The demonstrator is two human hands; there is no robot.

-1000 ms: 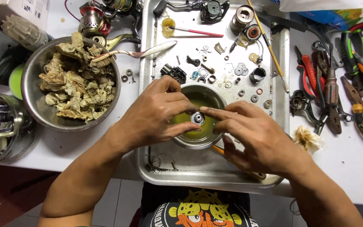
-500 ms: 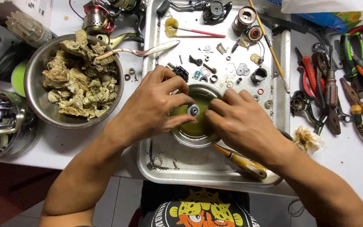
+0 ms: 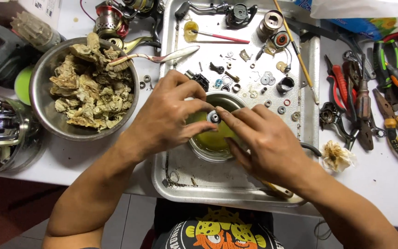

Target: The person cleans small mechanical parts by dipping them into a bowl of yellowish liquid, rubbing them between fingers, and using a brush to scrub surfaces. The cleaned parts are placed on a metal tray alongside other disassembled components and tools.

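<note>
While both hands meet over the small metal bowl (image 3: pixel 213 150) in the head view, a small round bearing (image 3: pixel 213 116) sits pinched between them, right at the fingertips. The left hand (image 3: pixel 169 117) closes its grip on the bearing from the left with thumb and forefinger; the right hand (image 3: pixel 266 143) closes on it from the right, its forefinger tip touching the part. The bearing hangs just above the yellowish liquid in the bowl, which stands on the steel tray (image 3: pixel 229 184) on the bench.

Compared with half a second ago, the hands have drawn slightly apart at the wrists, so more of the bowl's rim and liquid shows, while the bearing stays at the same spot over the bowl. A second ago it was held the same way.

The bearing is a small silvery ring with a dark centre, glossy as if wet. Left of the tray a large bowl of stained rags (image 3: pixel 86 90) holds a brush (image 3: pixel 153 57); pliers (image 3: pixel 395 92) lie right.
</note>
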